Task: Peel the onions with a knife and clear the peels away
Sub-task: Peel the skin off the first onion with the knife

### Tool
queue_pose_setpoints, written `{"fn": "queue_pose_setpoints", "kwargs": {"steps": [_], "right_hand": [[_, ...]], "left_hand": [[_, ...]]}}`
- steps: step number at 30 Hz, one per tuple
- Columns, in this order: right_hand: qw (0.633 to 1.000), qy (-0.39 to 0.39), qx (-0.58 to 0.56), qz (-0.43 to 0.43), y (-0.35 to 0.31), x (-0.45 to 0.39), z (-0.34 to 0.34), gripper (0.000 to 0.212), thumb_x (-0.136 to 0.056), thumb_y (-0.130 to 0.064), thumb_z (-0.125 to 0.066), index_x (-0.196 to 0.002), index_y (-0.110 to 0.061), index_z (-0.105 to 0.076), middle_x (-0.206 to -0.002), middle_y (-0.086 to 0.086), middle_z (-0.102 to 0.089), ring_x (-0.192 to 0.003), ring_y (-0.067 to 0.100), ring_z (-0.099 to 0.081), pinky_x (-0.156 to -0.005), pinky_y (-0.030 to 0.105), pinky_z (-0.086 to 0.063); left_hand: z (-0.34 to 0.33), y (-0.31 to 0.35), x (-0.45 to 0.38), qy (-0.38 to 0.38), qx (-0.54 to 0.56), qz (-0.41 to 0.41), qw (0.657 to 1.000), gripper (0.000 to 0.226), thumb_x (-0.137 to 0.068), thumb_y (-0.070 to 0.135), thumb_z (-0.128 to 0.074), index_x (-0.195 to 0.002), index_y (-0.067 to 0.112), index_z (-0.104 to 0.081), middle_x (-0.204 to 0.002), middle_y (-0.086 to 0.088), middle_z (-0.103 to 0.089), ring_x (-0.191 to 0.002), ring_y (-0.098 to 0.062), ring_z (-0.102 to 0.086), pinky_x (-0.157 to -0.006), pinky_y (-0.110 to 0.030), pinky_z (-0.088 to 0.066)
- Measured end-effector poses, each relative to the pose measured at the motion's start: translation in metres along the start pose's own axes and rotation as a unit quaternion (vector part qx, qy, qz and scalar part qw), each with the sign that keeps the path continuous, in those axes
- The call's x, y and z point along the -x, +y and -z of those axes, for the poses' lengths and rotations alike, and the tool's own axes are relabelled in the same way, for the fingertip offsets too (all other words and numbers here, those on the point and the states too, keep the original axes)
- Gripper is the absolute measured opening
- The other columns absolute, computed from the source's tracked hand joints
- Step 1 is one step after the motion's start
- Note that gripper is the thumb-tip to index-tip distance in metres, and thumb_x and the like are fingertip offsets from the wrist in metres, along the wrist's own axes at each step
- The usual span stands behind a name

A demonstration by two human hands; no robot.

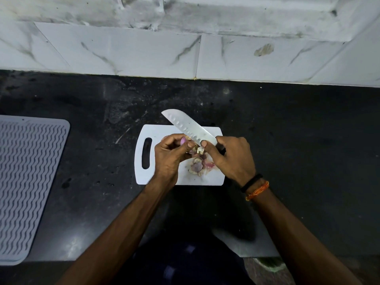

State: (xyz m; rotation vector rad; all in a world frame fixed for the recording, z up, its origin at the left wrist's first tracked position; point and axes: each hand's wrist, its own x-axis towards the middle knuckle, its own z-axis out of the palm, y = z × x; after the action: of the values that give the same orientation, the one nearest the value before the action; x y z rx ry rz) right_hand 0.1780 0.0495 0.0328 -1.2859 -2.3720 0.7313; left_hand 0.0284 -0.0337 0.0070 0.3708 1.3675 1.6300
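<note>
Here, a small purple onion (183, 141) sits in the left hand (170, 156), fingers curled round it and held just above the white cutting board (156, 131); only a sliver of its skin shows between the fingertips. The knife (188, 125) crosses over it, blade pointing up and to the left, its edge near the heel meeting the onion. The right hand (231, 156) grips the handle, fingers wrapped round it, with the thumb pushed forward to the blade's heel, close to the onion. Below the hands a loose heap of peels (198, 165), pale and reddish, lies on the board's middle.

The step in hand looks like lifting a strip of skin between thumb and blade. To do it well, it probably pays to keep the cut shallow, catch only the papery layer, and pull the skin toward the thumb rather than push the edge toward the other hand's fingers. Turning the onion bit by bit should let each strip drop onto the heap.

The board rests on a dark countertop (287, 130); a ribbed grey mat (30, 171) lies well apart to the left.
</note>
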Motion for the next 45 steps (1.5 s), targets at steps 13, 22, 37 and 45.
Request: {"fn": "queue_pose_setpoints", "kwargs": {"steps": [13,22,37,45], "right_hand": [[0.998,-0.01,-0.028,-0.055,0.002,-0.004,0.001,0.052,-0.093,-0.051,-0.06,-0.062,-0.01,-0.061,-0.053,0.001,-0.056,-0.049,0.014,-0.053,-0.049,0.025,-0.035],[1.0,-0.008,0.015,-0.015,0.001,0.001,0.001,0.055,-0.093,-0.053,-0.06,-0.059,-0.012,-0.054,-0.05,-0.002,-0.052,-0.045,0.015,-0.05,-0.049,0.036,-0.045],[0.999,0.01,0.029,-0.009,-0.001,-0.001,0.006,0.051,-0.093,-0.05,-0.062,-0.055,-0.022,-0.043,-0.044,-0.012,-0.036,-0.04,0.007,-0.038,-0.046,0.022,-0.023],[0.996,0.031,0.073,-0.037,-0.001,-0.001,-0.001,0.067,-0.08,-0.084,-0.038,-0.051,-0.024,-0.037,-0.044,-0.009,-0.037,-0.039,0.008,-0.036,-0.048,0.023,-0.026]], "left_hand": [[0.009,0.005,0.001,-0.052,0.018,0.104,0.993,0.05,-0.102,0.034,-0.054,-0.134,-0.003,-0.056,-0.124,-0.015,-0.07,-0.115,-0.032,-0.067,-0.104,-0.054,-0.05],[0.009,0.002,-0.001,-0.027,0.043,0.072,0.996,0.025,-0.101,0.001,-0.05,-0.121,-0.006,-0.064,-0.132,-0.034,-0.055,-0.104,-0.032,-0.068,-0.086,-0.035,-0.057],[0.008,0.001,0.0,-0.054,0.055,0.056,0.995,0.032,-0.089,0.019,-0.062,-0.119,0.014,-0.073,-0.141,-0.033,-0.046,-0.115,-0.04,-0.065,-0.097,-0.049,-0.054],[0.004,0.004,0.002,-0.071,0.043,0.038,0.996,0.027,-0.091,0.017,-0.06,-0.114,0.015,-0.075,-0.137,-0.036,-0.048,-0.113,-0.041,-0.066,-0.094,-0.046,-0.056]]}}
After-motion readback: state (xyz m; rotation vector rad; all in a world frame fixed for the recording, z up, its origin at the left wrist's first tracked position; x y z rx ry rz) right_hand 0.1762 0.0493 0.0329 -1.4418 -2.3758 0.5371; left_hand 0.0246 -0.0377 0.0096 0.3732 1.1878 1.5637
